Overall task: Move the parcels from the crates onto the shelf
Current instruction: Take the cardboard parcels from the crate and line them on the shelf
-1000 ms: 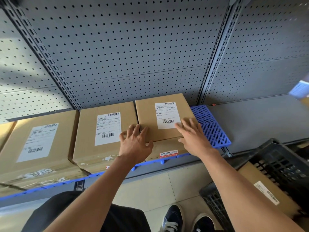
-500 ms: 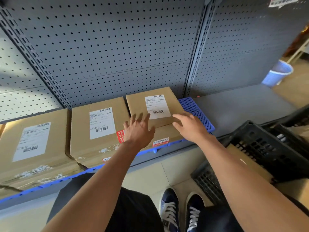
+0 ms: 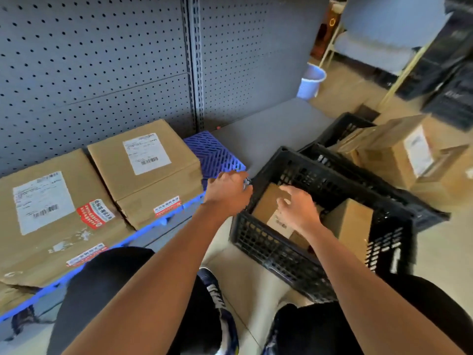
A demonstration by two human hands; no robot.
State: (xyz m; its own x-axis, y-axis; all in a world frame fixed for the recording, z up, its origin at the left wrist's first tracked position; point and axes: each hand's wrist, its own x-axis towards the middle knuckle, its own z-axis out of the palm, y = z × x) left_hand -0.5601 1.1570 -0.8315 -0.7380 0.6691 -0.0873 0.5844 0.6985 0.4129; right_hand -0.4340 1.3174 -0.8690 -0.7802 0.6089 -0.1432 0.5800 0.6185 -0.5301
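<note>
In front of you stands a grey shelf with a pegboard back wall, its low deck running from the left edge toward the middle right. On a blue plastic mat on that deck sit two cardboard parcels side by side and touching: the larger box at the left and the smaller box to its right, each with a white shipping label on top and red stickers on the front face. To your right, on the tiled floor, is a black plastic crate, and a second black crate lies just behind it. Inside the near crate are two more parcels: a flat brown one with a white label and another cardboard box toward the right wall. More cardboard boxes are stacked beyond the crates, and a pale blue bin stands farther back on the floor. Your left hand hovers at the crate's left rim, fingers loosely curled and holding nothing. Your right hand is over the flat parcel in the crate, fingers spread and relaxed, gripping nothing; whether it touches the parcel cannot be told.
</note>
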